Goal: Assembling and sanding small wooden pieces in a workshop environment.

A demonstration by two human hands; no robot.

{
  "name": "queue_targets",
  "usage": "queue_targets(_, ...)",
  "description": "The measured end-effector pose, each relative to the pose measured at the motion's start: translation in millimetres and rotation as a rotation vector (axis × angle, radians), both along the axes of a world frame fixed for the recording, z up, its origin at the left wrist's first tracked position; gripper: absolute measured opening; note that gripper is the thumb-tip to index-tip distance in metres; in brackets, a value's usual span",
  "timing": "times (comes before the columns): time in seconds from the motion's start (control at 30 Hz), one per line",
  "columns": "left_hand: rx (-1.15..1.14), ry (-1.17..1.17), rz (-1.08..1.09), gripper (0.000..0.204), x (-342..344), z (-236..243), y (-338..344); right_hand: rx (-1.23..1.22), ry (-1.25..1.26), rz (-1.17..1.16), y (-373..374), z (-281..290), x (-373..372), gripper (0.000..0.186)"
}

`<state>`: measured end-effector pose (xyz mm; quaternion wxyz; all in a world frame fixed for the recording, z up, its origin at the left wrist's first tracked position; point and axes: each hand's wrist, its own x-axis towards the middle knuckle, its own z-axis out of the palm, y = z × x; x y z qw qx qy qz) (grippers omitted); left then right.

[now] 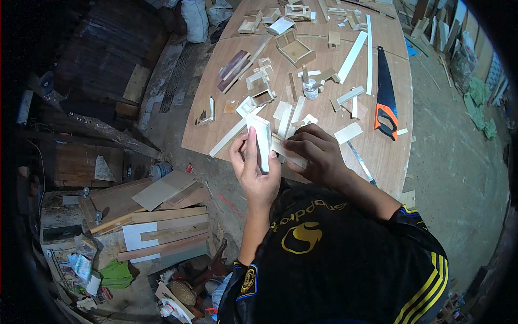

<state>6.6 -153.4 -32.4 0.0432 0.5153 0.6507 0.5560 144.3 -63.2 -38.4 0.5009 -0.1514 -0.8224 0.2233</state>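
Left grip holding pale board, right grip holding wood strip, handsaw on table

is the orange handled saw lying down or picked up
Lying down: the saw rests on the table, apart from the left hand and right hand.

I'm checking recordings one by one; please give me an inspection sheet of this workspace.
Surface: brown table, strewn with wood pieces.
Job's things: pale wooden block and wooden strip, both held; contact between them unclear.
Clutter: small wooden boxes, jar, orange-handled handsaw.
Hands: left hand grips the block; right hand grips the strip.
Cables: thin cord-like line, far left.
Surroundings: boards lower left; white sack beyond the table.
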Motion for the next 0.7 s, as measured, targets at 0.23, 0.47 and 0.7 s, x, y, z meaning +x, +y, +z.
queue_targets(0.23, 0.004, 0.018, 0.017, 0.062, 0.0, -0.9, -0.1, -0.015, -0.039, -0.050, -4.1, 1.6, -0.2, 0.047)
queue_targets(0.47, 0.040, 0.005, 0.020, 0.062, -5.8, -5.0, -6.4, -0.114, -0.009, -0.066, -8.6, -1.9, -3.8, 0.040)
queue_targets(0.7, 0.097, -0.901, -0.210, 0.059, -40.5, -16.1, -35.4, -0.689, -0.079, -0.110, -8.9, -23.3, -13.7, 0.035)
